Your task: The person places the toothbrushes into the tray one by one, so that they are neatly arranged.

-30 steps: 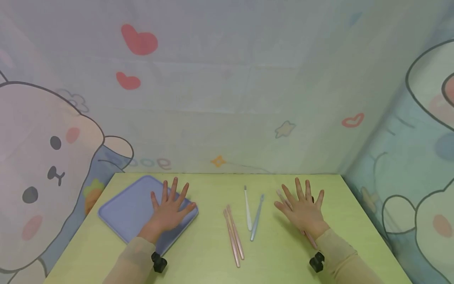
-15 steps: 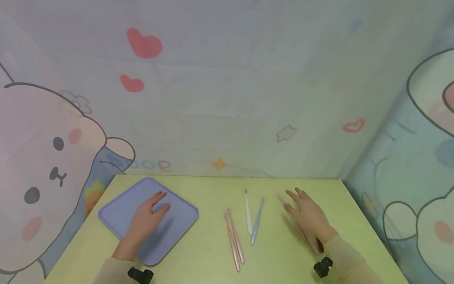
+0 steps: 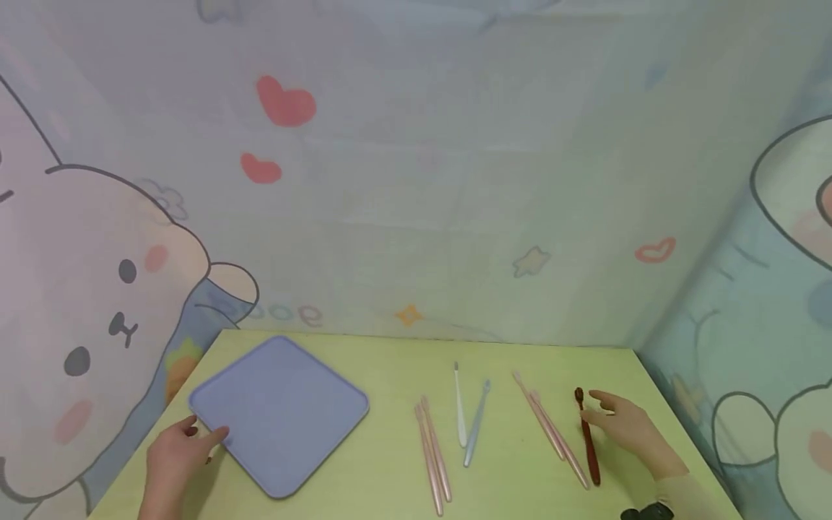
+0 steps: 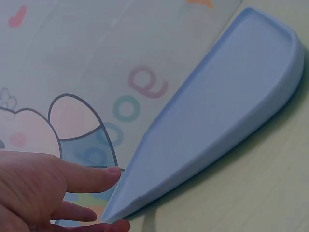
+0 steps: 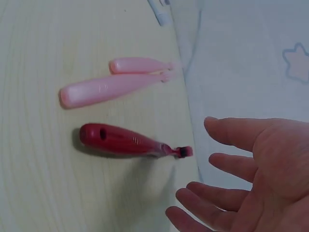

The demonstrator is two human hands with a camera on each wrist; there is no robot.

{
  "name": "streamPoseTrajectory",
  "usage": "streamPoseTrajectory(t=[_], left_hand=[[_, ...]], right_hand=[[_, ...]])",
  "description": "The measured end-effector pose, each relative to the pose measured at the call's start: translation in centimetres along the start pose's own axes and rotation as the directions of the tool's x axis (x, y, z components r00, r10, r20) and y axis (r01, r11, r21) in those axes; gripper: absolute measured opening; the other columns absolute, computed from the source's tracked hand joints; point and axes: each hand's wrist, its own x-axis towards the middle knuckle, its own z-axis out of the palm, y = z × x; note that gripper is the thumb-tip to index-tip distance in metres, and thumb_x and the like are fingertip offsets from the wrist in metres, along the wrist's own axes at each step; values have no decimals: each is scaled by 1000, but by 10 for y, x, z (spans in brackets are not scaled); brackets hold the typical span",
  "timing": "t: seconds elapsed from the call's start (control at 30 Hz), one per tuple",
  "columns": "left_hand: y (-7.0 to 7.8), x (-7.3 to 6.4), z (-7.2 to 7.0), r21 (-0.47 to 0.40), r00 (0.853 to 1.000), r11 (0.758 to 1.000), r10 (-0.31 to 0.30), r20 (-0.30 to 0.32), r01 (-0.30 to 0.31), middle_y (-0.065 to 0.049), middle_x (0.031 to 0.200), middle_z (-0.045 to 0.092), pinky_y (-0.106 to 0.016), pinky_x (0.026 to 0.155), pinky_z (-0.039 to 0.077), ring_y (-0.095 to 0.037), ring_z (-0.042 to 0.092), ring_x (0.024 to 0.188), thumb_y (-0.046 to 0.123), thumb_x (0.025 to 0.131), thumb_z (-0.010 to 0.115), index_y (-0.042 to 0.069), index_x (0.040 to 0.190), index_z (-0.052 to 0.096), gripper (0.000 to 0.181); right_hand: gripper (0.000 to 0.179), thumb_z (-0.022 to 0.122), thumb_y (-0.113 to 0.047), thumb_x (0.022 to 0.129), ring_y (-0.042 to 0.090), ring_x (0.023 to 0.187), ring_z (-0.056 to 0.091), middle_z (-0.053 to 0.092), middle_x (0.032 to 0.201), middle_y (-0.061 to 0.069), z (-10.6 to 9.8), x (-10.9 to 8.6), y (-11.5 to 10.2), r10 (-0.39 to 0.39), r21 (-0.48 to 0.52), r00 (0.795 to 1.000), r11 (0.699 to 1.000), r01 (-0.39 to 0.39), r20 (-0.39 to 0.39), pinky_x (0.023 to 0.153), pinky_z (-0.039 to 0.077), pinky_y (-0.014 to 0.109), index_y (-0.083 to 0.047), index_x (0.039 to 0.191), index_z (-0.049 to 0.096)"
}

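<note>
My left hand (image 3: 177, 458) is at the left edge of the lavender-blue tray (image 3: 279, 419), thumb and fingers apart. In the left wrist view, the tray (image 4: 217, 101) has its near corner beside my thumb and fingertips; whether they touch it I cannot tell. My right hand (image 3: 630, 430) hovers just right of a dark red toothbrush (image 3: 588, 442), its fingers loosely bent and holding nothing. The right wrist view has that toothbrush (image 5: 120, 141) lying on the table, apart from my right hand (image 5: 241, 179). Two pink toothbrushes (image 3: 564, 446) lie to its left.
Mid-table lie a white toothbrush (image 3: 460, 415) and a blue toothbrush (image 3: 477, 430). Left of them is another pair of pink toothbrushes (image 3: 430, 466). The pale yellow-green table (image 3: 390, 361) ends at a printed cloth backdrop (image 3: 403, 180).
My left hand has moved left, from over the tray to its left edge. My right hand has drawn off to the right, uncovering the dark red toothbrush and the pink pair.
</note>
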Motion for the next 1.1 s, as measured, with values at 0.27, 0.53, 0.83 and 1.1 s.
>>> streamPoseTrajectory(t=[0.27, 0.53, 0.83, 1.1], left_hand=[[-9, -5, 18, -76, 999, 997, -16, 43, 19, -43, 129, 60, -54, 94, 54, -32, 77, 82, 28, 90, 83, -31, 140, 44, 87], [-4, -5, 28, -27, 998, 1000, -1, 61, 3, -45, 150, 36, -65, 118, 28, -64, 32, 142, 16, 83, 84, -29, 147, 31, 94], [-2, 4, 27, -48, 1000, 999, 3, 25, -2, -44, 153, 33, -63, 119, 28, -62, 31, 144, 5, 77, 71, -24, 149, 32, 87], [-9, 7, 26, -86, 998, 996, 20, -66, -26, -36, 119, 68, -63, 105, 42, -54, 59, 116, 4, 84, 75, -19, 144, 49, 70]], right_hand=[[79, 77, -21, 99, 46, 116, 64, 52, 140, 45, 2, -19, 28, 126, 233, 988, 961, -145, 94, 82, 61, 46, 18, 154, 35], [81, 78, -12, 97, 24, 107, 69, 42, 150, 45, 14, -29, 45, 146, 435, 977, 878, -199, 153, 83, 63, 41, 16, 157, 33], [77, 78, -7, 96, 48, 133, 52, 37, 155, 43, 26, -32, 38, 149, 485, 981, 854, -191, 124, 86, 62, 41, 17, 155, 36], [72, 79, -13, 98, 29, 118, 64, 45, 153, 39, 27, -29, 29, 176, 455, 982, 871, -186, 64, 82, 62, 39, 17, 152, 43]])
